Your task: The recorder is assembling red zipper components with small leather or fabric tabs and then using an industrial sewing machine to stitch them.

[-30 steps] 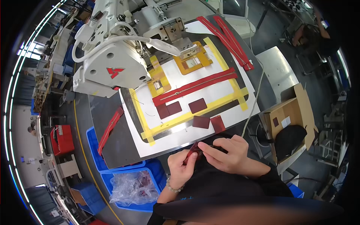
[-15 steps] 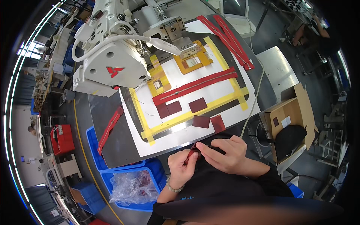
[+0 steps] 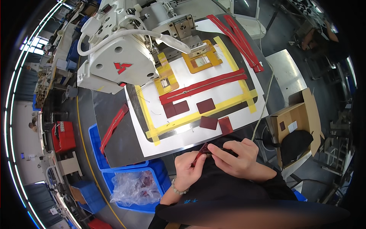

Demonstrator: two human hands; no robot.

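Close to my body, below the table's near edge, my left hand (image 3: pixel 187 170) is closed on a small dark red patch (image 3: pixel 200 153), pinched between thumb and fingers. My right hand (image 3: pixel 240 158) is closed too, its thumb and fingertips at the patch's upper end. Something dark shows between the right fingers; I cannot make out what it is. On the white sheet beyond lie a dark red rectangular patch (image 3: pixel 206 106), another patch (image 3: pixel 209 123) and a brighter red piece (image 3: pixel 225 125). A long red zipper (image 3: pixel 204 86) stretches across the sheet above them.
A white sewing machine (image 3: pixel 118 57) stands at the back left, with yellow clamp frames (image 3: pixel 202 61) beside its head. More red zippers (image 3: pixel 244 45) lie far right. Blue bins (image 3: pixel 162 175), one holding clear plastic, stand left; an open carton (image 3: pixel 291 114) stands right.
The whole view has shifted slightly, so the table and machine sit a little further right. Both hands keep hold at the patch; my right fingertips have moved slightly along its upper end.
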